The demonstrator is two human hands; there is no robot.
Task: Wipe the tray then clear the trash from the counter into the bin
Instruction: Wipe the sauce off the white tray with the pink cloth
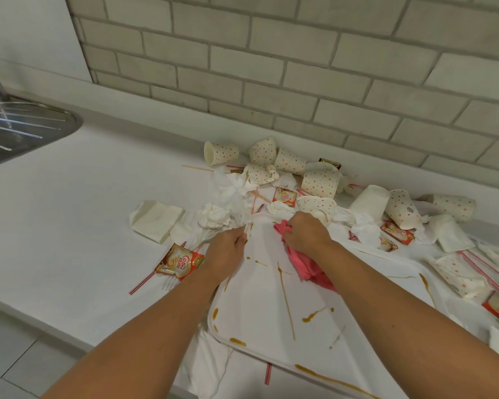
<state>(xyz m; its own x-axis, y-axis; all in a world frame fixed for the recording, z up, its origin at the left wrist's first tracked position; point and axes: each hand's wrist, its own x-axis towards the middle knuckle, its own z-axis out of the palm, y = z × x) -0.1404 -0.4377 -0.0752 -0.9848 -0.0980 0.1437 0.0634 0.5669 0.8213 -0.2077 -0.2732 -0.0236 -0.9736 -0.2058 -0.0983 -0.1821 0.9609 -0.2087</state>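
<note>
A white tray (260,306) streaked with brown stains lies on the white counter (69,214) in front of me. My left hand (226,249) grips the tray's far left corner. My right hand (306,233) clutches a bunched pink cloth (308,266) and presses it on the tray near its far edge. Around the tray lies trash: several dotted paper cups (319,180), crumpled white napkins (213,216), Coffee mate sachets (179,262) and red-striped straws (140,283).
A steel sink drainboard (20,128) sits at the far left. A tiled wall (300,67) backs the counter. A folded napkin (156,220) lies left of the pile. The floor (18,367) shows below the counter's front edge. No bin is in view.
</note>
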